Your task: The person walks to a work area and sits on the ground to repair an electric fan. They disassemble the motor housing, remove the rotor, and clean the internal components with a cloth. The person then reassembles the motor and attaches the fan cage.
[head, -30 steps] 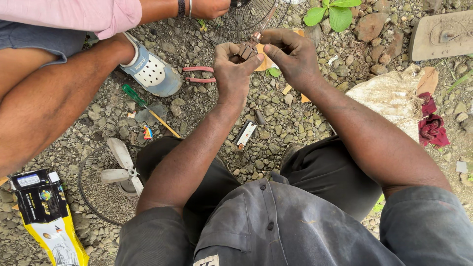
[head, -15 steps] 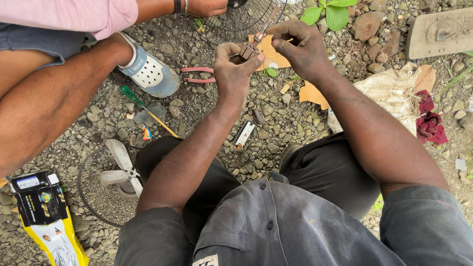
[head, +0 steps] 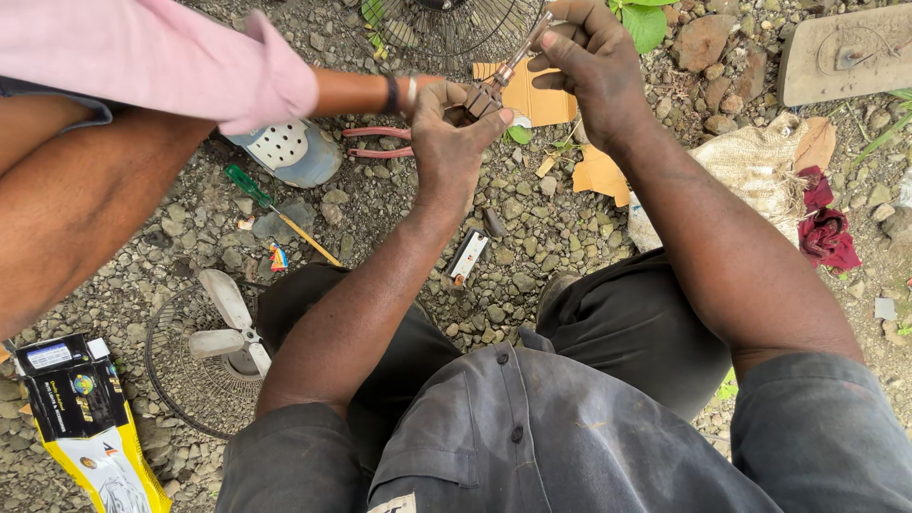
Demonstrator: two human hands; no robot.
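My left hand [head: 450, 141] is closed around the lower end of a small dark metal part with a thin shaft [head: 496, 84]. My right hand [head: 589, 59] pinches the upper end of that shaft near the top edge of the view. Both arms reach forward over my grey shirt and dark trousers. What the left palm covers of the part is hidden.
Another person in a pink shirt [head: 152, 57] reaches in from the upper left, with a white perforated clog [head: 285, 150] on gravel. Red-handled pliers [head: 380, 142], a green screwdriver [head: 271, 209], a fan grille with blades [head: 204, 347], a second grille [head: 446, 28], cardboard pieces [head: 532, 95], a yellow-black box [head: 85, 418], a sack [head: 750, 166].
Both my hands have risen toward the top of the view with the metal part. The other person's pink sleeve and arm have moved further into view from the left.
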